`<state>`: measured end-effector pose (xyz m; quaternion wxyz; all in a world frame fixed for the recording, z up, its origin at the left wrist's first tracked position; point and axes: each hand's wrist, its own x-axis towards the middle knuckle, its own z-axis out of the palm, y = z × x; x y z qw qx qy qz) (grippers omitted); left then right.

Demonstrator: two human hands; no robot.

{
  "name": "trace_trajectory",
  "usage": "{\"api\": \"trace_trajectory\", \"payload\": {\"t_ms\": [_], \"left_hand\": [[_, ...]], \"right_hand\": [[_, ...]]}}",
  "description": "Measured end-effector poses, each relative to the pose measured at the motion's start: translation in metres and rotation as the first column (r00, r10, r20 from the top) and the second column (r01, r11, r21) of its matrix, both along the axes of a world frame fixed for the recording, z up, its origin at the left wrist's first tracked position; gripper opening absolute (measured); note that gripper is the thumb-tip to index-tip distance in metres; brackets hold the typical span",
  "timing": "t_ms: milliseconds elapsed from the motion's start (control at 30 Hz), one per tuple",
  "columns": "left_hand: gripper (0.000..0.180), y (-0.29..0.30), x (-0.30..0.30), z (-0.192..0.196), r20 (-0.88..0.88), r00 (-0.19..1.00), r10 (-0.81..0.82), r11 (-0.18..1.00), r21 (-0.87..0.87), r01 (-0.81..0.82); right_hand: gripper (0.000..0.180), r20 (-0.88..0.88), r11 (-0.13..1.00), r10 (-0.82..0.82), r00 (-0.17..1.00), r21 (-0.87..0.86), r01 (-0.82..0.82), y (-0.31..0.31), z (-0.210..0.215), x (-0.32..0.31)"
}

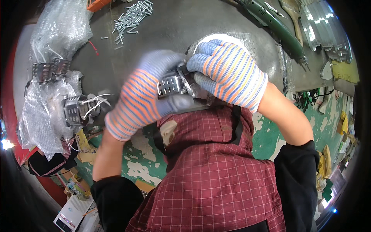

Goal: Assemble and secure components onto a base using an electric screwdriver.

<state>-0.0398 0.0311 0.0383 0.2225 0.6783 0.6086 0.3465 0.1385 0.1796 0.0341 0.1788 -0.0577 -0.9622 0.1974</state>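
In striped knit gloves, both of my hands meet over the near edge of the workbench. My left hand (141,91), slightly blurred, wraps round a black slotted metal housing (169,86), its thumb below and its fingers above. A dark flange stands at the housing's right end. My right hand (228,73) is closed against that end, fingers curled; whatever is pinched between them is hidden. Beyond the right hand, a white round shape (224,37) shows partly on the bench.
Loose silver screws (131,21) lie in a pile at the back. A green power screwdriver (276,29) and a brush (292,15) lie at the far right. Leftward, similar black housings with white wires (76,110) rest on bubble wrap (42,116). Clear plastic pieces (324,29) sit far right.
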Motion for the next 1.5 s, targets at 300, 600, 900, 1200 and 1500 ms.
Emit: {"api": "trace_trajectory", "payload": {"t_ms": [300, 600, 900, 1200, 1500], "left_hand": [[0.067, 0.030, -0.040, -0.005, 0.499, 0.496, 0.711, 0.405, 0.285, -0.869], [0.049, 0.058, -0.018, -0.033, 0.634, 0.422, 0.648, 0.384, 0.206, -0.900], [0.060, 0.048, -0.004, -0.038, 0.618, 0.490, 0.614, 0.573, 0.078, -0.816], [0.039, -0.011, 0.009, 0.020, 0.363, 0.825, 0.433, 0.891, -0.031, -0.453], [0.080, -0.023, 0.038, -0.020, -0.291, 0.906, 0.307, 0.948, 0.017, -0.316]], "right_hand": [[0.021, 0.096, 0.998, 0.007, 0.995, -0.064, -0.001, 0.002, 0.002, -0.003], [0.018, 0.083, 0.989, 0.040, 0.996, -0.147, -0.028, 0.006, 0.001, 0.000], [0.021, 0.121, 0.994, 0.039, 0.992, -0.102, -0.026, 0.002, 0.008, 0.007], [0.025, 0.188, 0.992, -0.002, 0.982, -0.124, 0.026, 0.002, 0.010, -0.002], [0.027, 0.126, 1.000, 0.023, 0.992, -0.021, -0.020, 0.001, 0.007, 0.002]]}}
